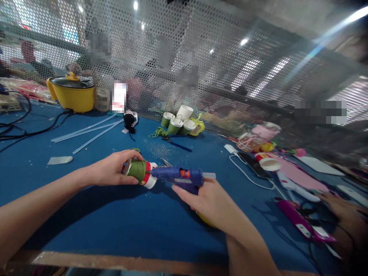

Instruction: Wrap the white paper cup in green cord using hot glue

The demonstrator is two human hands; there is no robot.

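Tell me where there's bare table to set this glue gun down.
The widest bare stretch of blue table lies near the front edge, between your two forearms, below the yarn-wrapped cup and the glue gun. Another lies left, between the glue sticks and your left hand, apart from one white scrap. The right side is crowded: phone, cable, pink pieces.
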